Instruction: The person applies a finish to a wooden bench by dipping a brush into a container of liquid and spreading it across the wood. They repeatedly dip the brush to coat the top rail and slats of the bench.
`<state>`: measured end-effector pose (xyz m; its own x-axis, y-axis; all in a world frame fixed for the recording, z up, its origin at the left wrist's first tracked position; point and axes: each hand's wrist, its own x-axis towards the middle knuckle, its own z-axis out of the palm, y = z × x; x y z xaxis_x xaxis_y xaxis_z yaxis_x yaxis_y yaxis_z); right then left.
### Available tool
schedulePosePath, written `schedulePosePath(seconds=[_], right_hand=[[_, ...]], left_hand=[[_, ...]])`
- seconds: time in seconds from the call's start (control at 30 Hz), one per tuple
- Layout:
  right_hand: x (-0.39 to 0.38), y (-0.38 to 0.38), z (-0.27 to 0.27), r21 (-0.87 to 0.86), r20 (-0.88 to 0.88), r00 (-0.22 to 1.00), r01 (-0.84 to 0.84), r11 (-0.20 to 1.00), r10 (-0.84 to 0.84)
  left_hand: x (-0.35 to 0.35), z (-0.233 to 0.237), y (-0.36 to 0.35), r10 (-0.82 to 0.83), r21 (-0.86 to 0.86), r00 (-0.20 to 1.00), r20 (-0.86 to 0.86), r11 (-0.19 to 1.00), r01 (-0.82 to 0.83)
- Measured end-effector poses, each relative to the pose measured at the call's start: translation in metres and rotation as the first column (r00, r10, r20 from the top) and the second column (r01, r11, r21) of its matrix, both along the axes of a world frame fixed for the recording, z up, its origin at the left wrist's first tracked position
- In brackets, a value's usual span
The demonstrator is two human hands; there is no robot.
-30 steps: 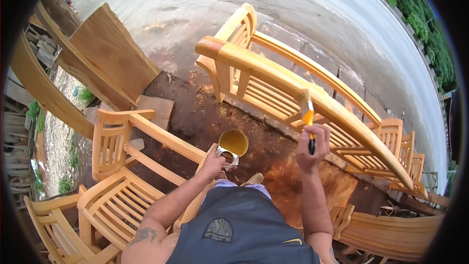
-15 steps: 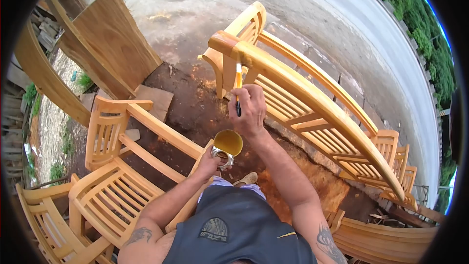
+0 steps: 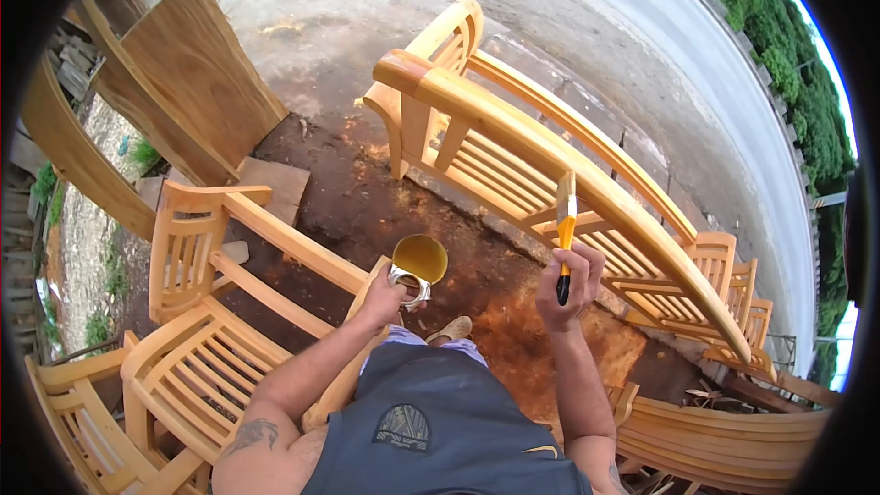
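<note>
My left hand (image 3: 385, 301) is closed around the handle of a metal mug (image 3: 397, 273), which holds a golden-amber liquid (image 3: 422, 259). In my right hand (image 3: 572, 290), pinched between the fingers, is a paintbrush (image 3: 566, 231) with a yellow and black handle, bristles pointing up and away from me. Its bristle end overlaps the top rail of a slatted wooden bench (image 3: 500, 119), about midway along. The rail's far left end looks darker and glossier than the pale wood around it.
A wooden chair frame (image 3: 206, 357) stands close on my left. Large wood boards (image 3: 197, 82) lean at the upper left. Stacked curved wood pieces (image 3: 724, 445) lie at the lower right, with more chairs (image 3: 720, 266) past the bench. A paved road (image 3: 724, 128) runs beyond.
My right hand has carried the paintbrush rightward and toward me, from the bench rail's left end to about its middle. My left hand holds the mug almost as before.
</note>
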<state>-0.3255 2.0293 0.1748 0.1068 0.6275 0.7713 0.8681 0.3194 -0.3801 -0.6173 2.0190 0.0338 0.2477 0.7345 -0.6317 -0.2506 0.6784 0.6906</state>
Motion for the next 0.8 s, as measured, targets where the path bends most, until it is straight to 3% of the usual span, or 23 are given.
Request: schedulePosePath(seconds=[0.03, 0.17, 0.3, 0.43, 0.53, 0.6, 0.67, 0.73, 0.8], right_hand=[[-0.012, 0.002, 0.006, -0.014, -0.034, 0.994, -0.1, 0.995, 0.099], [-0.054, 0.059, -0.018, -0.027, 0.007, 0.989, -0.146, 0.989, 0.147], [-0.105, 0.122, -0.012, -0.02, -0.031, 0.943, -0.331, 0.943, 0.331], [-0.095, 0.118, 0.004, -0.02, -0.07, 0.888, -0.457, 0.889, 0.455], [-0.04, 0.079, 0.0, -0.084, -0.095, 0.971, -0.226, 0.97, 0.218], [-0.007, 0.039, -0.003, -0.114, -0.179, 0.979, -0.122, 0.986, 0.1], [0.007, 0.008, 0.01, -0.039, -0.123, 0.992, 0.016, 0.999, -0.02], [-0.005, -0.004, 0.021, -0.051, -0.066, 0.997, 0.034, 0.998, -0.038], [-0.034, 0.012, 0.014, -0.071, -0.049, 0.997, -0.063, 0.996, 0.06]], left_hand=[[0.003, 0.003, 0.0, -0.009, -0.004, 1.0, -0.001, 1.0, 0.009], [0.018, 0.021, 0.002, -0.051, -0.015, 0.999, 0.015, 0.999, 0.051], [0.023, 0.016, -0.001, -0.066, -0.008, 0.998, 0.022, 0.998, 0.066], [0.023, 0.019, -0.002, -0.049, -0.045, 0.999, 0.023, 0.998, 0.05], [0.022, 0.016, -0.003, -0.009, -0.013, 0.998, 0.057, 1.0, 0.009], [0.017, -0.012, -0.004, -0.042, 0.034, 0.999, -0.02, 0.999, 0.043], [0.016, -0.02, -0.007, -0.013, 0.035, 0.999, -0.037, 0.999, 0.014], [0.02, -0.011, -0.007, 0.053, -0.004, 0.999, 0.003, 0.999, -0.053], [0.019, -0.015, -0.007, 0.077, -0.005, 0.997, 0.024, 0.997, -0.077]])
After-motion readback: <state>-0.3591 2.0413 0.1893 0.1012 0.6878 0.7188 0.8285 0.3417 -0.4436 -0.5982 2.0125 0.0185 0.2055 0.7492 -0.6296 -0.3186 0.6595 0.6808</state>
